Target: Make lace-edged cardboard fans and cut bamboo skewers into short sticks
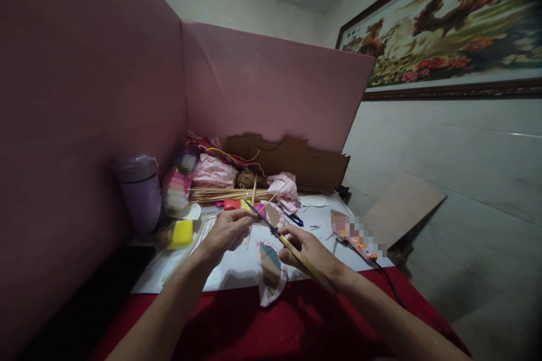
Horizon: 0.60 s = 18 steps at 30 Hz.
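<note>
My left hand [226,233] is closed in a pinch on a thin wooden skewer [253,203] that stands nearly upright over the white sheet [237,268]. My right hand [308,251] grips long scissors [279,235] with yellowish handles. Their blades point up and left and meet the skewer near my left fingertips. Just under the hands lies a heart-shaped piece of fabric and cardboard [271,273], partly over the red cloth [275,327].
A bundle of skewers [220,194], a twine ball [246,179], pink fabric [214,172], a yellow block [182,233] and a purple cup [139,189] crowd the back. A glue gun with its cord [359,248] lies at the right. Pink boards wall in the left and back.
</note>
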### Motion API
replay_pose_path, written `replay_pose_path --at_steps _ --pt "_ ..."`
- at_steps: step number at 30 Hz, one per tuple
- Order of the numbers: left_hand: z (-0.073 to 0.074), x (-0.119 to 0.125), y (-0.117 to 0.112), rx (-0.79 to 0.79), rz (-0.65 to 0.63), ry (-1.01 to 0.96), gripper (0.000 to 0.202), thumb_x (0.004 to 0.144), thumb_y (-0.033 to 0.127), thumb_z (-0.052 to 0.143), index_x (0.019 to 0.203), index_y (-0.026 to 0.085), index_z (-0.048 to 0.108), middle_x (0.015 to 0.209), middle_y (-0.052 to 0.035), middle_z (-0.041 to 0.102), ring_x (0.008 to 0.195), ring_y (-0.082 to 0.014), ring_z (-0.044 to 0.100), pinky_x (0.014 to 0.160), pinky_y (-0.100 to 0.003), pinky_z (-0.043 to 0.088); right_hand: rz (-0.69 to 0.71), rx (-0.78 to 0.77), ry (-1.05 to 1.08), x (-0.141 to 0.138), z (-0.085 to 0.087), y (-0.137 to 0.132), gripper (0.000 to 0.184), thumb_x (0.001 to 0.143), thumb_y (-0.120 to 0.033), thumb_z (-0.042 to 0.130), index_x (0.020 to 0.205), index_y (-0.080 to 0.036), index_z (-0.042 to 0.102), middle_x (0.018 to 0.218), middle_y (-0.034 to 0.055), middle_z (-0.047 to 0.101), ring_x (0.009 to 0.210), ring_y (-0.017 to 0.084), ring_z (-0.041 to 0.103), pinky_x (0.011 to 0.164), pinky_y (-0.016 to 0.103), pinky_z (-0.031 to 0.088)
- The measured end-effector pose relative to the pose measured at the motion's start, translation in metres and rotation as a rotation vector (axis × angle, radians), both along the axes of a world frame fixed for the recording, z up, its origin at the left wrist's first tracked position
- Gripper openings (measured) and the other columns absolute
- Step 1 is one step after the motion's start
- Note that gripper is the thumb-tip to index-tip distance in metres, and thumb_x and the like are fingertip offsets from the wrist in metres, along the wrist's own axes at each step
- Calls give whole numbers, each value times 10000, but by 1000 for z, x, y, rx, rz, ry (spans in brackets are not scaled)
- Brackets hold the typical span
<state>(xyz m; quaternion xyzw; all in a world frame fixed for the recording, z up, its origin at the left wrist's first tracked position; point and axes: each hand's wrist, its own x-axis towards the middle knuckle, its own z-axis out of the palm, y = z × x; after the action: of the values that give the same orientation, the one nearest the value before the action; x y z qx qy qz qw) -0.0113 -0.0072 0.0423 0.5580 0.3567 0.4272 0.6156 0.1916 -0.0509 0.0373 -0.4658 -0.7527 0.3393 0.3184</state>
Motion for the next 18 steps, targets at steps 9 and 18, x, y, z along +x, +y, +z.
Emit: replay_pose_path --at_steps 9,18 --pt "-1 0 1 5 -7 5 350 700 366 608 898 78 627 417 109 278 337 -20 172 334 -180 72 55 25 14 0 -7 6 549 693 -653 566 936 -165 501 628 -46 447 539 87 358 501 207 298" --pt "2 0 -2 13 -1 8 352 689 369 603 877 73 633 410 112 278 330 -15 160 330 -179 77 51 13 9 -5 -4 7 559 692 -661 554 938 -163 492 645 -42 457 566 96 362 527 215 308"
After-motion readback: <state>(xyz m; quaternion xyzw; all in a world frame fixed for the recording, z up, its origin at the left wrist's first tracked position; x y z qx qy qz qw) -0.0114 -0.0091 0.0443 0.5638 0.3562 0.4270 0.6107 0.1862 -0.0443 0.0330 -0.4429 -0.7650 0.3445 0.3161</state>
